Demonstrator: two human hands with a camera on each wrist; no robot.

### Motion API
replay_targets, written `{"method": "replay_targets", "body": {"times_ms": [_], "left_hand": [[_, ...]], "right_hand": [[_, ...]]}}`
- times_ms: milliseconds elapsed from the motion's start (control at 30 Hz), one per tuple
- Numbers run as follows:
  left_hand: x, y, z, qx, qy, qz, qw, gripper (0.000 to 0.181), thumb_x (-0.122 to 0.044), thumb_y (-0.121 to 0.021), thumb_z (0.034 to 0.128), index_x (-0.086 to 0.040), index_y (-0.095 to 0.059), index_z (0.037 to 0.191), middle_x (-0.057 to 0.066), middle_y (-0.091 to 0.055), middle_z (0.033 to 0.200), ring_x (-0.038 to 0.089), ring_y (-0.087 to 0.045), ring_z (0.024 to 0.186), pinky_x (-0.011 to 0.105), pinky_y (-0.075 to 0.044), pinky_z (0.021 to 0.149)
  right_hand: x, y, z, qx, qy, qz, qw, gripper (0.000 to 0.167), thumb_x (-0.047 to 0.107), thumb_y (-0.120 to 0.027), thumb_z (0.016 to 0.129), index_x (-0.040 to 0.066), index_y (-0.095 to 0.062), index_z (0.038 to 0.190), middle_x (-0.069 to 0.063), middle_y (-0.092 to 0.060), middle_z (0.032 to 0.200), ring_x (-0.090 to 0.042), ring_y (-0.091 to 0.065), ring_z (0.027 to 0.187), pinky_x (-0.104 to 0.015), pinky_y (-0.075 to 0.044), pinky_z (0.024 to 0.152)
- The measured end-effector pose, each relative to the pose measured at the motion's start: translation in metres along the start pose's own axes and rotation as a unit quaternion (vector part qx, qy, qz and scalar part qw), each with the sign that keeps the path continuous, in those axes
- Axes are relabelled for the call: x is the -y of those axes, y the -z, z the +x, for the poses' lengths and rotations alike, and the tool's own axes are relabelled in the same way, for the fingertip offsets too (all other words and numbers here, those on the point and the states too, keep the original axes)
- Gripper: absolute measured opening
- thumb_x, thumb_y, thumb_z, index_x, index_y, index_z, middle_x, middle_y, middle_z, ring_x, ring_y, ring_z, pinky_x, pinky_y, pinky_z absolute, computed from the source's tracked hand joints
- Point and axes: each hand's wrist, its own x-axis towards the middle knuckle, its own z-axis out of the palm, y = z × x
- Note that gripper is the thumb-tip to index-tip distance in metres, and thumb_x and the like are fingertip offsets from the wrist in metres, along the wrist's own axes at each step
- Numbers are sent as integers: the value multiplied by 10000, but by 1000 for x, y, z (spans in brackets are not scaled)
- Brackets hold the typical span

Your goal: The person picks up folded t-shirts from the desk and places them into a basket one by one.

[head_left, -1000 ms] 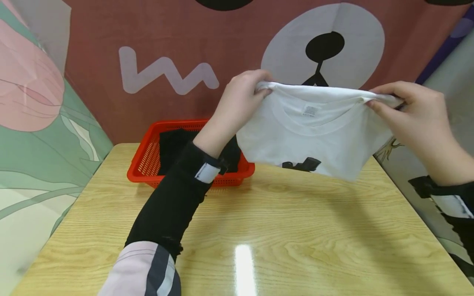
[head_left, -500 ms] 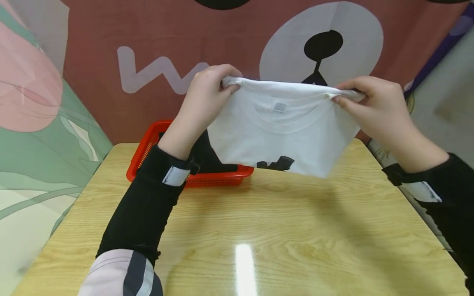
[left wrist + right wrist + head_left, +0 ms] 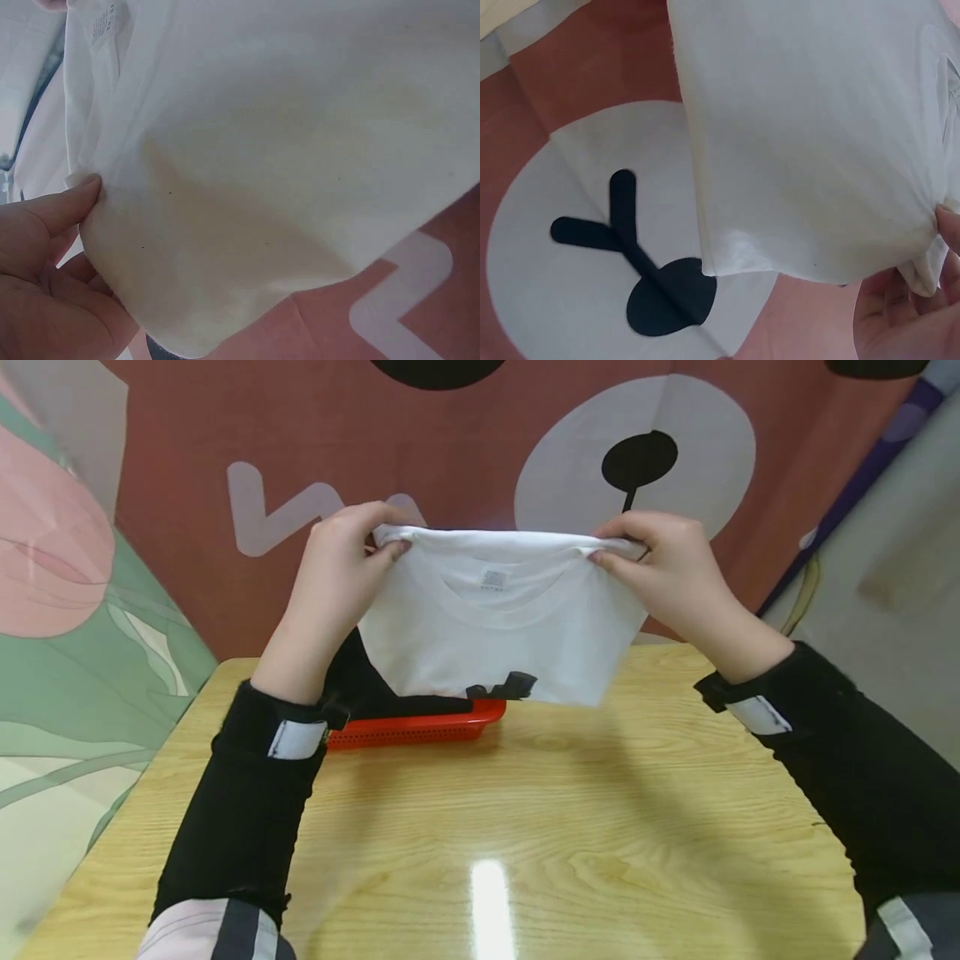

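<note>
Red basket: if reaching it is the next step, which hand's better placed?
Left, probably. The left hand is nearer the red basket in the head view; the right hand is farther off, beyond the basket's right end. Both pinch the white shirt, so left's grip would have to release first.

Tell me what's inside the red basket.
Black cloth shows in the visible part of the red basket. The white shirt and the left arm cover the rest, so whatever lies there, or beneath the cloth, cannot be seen.
</note>
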Motion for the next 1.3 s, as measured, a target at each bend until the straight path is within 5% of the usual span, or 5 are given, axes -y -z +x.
{"method": "replay_targets", "body": {"times_ms": [167, 300, 533, 833, 1300], "left_hand": [[10, 9, -5, -105, 118, 70, 9999, 242, -152, -655, 1017, -82, -732, 1235, 158, -694, 1224, 320, -577, 1031, 463, -542, 938], [21, 14, -11, -263, 101, 181, 9994, 230, -136, -663, 1010, -78, -746, 1216, 164, -705, 1198, 323, -572, 981, 440, -505, 858], [37, 22, -18, -396, 256, 279, 9985, 220, -123, -670, 1004, -74, -751, 1203, 175, -703, 1197, 329, -582, 973, 395, -480, 833], [53, 35, -23, -507, 710, 366, 9955, 254, -173, -662, 1013, -101, -739, 1244, 148, -697, 1215, 291, -579, 970, 175, -428, 744], [77, 60, -37, -831, 980, 840, 9881, 301, -179, -642, 1022, -69, -712, 1293, 187, -681, 1264, 316, -583, 1013, 125, -395, 757]], "right_hand": [[7, -12, 8, 165, -8, 90, 9998, 211, 136, -719, 976, 32, -743, 1157, -136, -728, 1150, -252, -672, 976, -344, -594, 816], [10, -28, 17, 333, -109, 392, 9986, 212, 137, -712, 981, 28, -738, 1161, -147, -724, 1174, -279, -673, 1013, -512, -596, 876], [18, -47, 28, 463, -207, 568, 9971, 219, 147, -717, 979, 35, -742, 1165, -141, -720, 1188, -280, -652, 1044, -495, -589, 919], [35, -59, 37, 468, 21, 713, 9963, 224, 143, -722, 975, 38, -743, 1172, -128, -727, 1179, -261, -648, 1038, -445, -589, 936], [68, -82, 53, 802, 410, 730, 9933, 207, 148, -718, 980, 65, -739, 1168, -77, -725, 1192, -209, -626, 1071, -345, -538, 962]]}}
